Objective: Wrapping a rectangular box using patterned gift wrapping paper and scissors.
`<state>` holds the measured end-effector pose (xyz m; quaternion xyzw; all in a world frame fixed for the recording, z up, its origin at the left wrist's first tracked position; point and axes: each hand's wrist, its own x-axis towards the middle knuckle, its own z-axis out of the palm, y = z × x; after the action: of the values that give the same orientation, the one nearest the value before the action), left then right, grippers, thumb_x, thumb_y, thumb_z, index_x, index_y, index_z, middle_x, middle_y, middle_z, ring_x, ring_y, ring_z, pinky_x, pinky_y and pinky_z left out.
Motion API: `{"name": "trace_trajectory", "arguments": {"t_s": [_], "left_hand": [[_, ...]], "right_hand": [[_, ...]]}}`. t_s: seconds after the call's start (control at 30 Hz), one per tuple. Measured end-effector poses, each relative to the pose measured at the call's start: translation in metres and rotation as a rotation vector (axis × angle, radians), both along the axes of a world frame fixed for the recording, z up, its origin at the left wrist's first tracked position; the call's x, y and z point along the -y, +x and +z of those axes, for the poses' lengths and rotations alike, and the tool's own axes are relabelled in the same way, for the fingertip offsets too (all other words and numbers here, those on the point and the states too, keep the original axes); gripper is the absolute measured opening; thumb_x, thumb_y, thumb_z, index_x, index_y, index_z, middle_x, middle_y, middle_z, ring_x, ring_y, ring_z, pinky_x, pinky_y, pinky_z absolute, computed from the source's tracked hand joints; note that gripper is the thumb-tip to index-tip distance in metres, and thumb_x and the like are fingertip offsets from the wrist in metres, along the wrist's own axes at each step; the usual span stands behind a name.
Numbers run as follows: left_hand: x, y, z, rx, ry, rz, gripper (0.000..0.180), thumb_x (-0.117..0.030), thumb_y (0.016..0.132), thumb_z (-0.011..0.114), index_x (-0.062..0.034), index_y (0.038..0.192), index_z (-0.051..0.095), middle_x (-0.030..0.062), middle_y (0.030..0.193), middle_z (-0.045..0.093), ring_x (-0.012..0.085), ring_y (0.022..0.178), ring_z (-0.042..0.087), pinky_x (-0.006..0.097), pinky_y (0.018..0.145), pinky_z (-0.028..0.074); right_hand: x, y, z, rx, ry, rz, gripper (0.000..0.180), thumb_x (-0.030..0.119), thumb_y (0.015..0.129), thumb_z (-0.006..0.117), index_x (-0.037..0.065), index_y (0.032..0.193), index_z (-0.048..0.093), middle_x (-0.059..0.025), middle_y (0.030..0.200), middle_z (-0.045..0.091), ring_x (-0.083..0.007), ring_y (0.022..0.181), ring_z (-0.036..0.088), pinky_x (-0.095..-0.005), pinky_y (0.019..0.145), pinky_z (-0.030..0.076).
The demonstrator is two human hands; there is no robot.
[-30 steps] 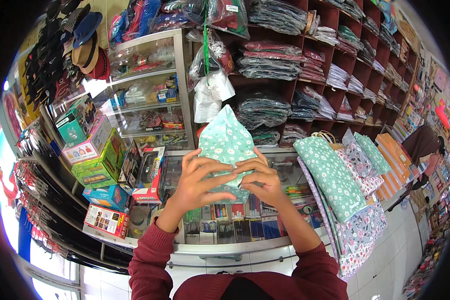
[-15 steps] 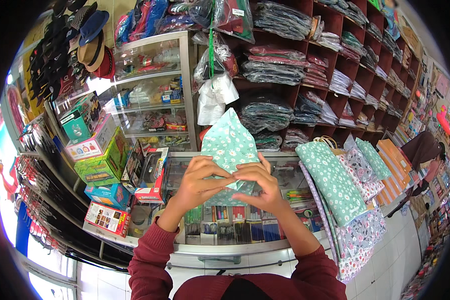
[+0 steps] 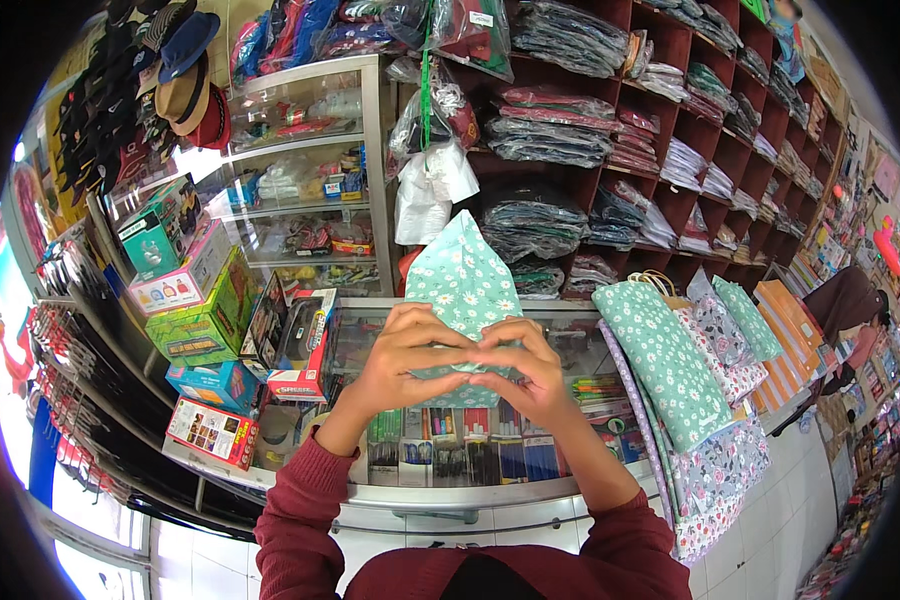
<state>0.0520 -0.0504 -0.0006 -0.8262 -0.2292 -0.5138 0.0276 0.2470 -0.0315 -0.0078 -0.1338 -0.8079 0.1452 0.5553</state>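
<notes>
I hold a mint-green paper bag with a white daisy print (image 3: 463, 280) upright in front of me, its top folded to a point. My left hand (image 3: 407, 358) grips its lower left side. My right hand (image 3: 521, 368) grips its lower right, and the fingertips of both hands meet over the bag's front. The bag's bottom edge is hidden behind my hands. Both forearms wear dark red sleeves.
A glass display counter (image 3: 360, 330) with stationery stands below the bag. A row of flat floral paper bags (image 3: 670, 370) leans on its right end. Stacked boxed toys (image 3: 205, 310) sit at the left. Red shelves of wrapped clothes (image 3: 610, 130) fill the wall behind.
My two hands have drawn closer together over the front of the bag, fingertips now meeting. The bag has stayed upright in about the same place.
</notes>
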Motion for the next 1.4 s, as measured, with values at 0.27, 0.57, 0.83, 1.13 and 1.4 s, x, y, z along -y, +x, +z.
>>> {"name": "trace_trajectory", "arguments": {"t_s": [0.27, 0.57, 0.83, 1.13, 1.4], "left_hand": [[0.005, 0.006, -0.010, -0.103, 0.216, 0.193, 0.022, -0.016, 0.064, 0.074, -0.0108, 0.086, 0.069, -0.0025, 0.091, 0.065, 0.0151, 0.083, 0.055, 0.033, 0.082, 0.040], [-0.003, -0.003, -0.010, -0.100, 0.242, 0.239, 0.022, -0.014, 0.066, 0.070, -0.0145, 0.088, 0.070, -0.0035, 0.089, 0.068, 0.0128, 0.081, 0.059, 0.033, 0.084, 0.040], [-0.004, -0.008, -0.006, -0.081, 0.100, 0.180, 0.025, -0.019, 0.065, 0.072, -0.0184, 0.091, 0.071, -0.0029, 0.100, 0.066, 0.0134, 0.089, 0.057, 0.035, 0.089, 0.037], [-0.001, -0.001, -0.017, 0.015, 0.281, 0.224, 0.025, -0.017, 0.063, 0.076, -0.0186, 0.088, 0.071, -0.0065, 0.084, 0.061, 0.0140, 0.079, 0.048, 0.031, 0.076, 0.037], [-0.004, 0.000, -0.017, -0.040, 0.344, 0.286, 0.023, -0.013, 0.062, 0.074, -0.0152, 0.085, 0.069, -0.0060, 0.080, 0.059, 0.0150, 0.080, 0.049, 0.032, 0.075, 0.038]], "right_hand": [[-0.004, 0.007, 0.005, 0.110, 0.034, 0.109, 0.019, 0.007, 0.067, 0.074, 0.009, 0.085, 0.065, -0.0041, 0.092, 0.061, -0.0209, 0.089, 0.057, -0.0351, 0.083, 0.040], [0.000, 0.010, 0.003, 0.199, 0.274, -0.017, 0.016, 0.007, 0.073, 0.069, 0.011, 0.088, 0.064, -0.0009, 0.091, 0.062, -0.0172, 0.088, 0.058, -0.0370, 0.087, 0.034], [-0.001, 0.008, 0.002, 0.167, 0.276, -0.025, 0.017, 0.007, 0.072, 0.066, 0.010, 0.089, 0.064, -0.0001, 0.091, 0.063, -0.0165, 0.087, 0.058, -0.0381, 0.087, 0.036], [-0.002, 0.003, -0.013, 0.040, 0.386, -0.063, 0.021, 0.004, 0.071, 0.069, 0.010, 0.090, 0.063, -0.0003, 0.093, 0.063, -0.0175, 0.085, 0.058, -0.0384, 0.082, 0.041], [-0.005, 0.004, -0.004, 0.105, 0.388, -0.197, 0.022, 0.006, 0.070, 0.071, 0.011, 0.090, 0.064, -0.0005, 0.090, 0.063, -0.0167, 0.083, 0.058, -0.0371, 0.082, 0.039]]}}
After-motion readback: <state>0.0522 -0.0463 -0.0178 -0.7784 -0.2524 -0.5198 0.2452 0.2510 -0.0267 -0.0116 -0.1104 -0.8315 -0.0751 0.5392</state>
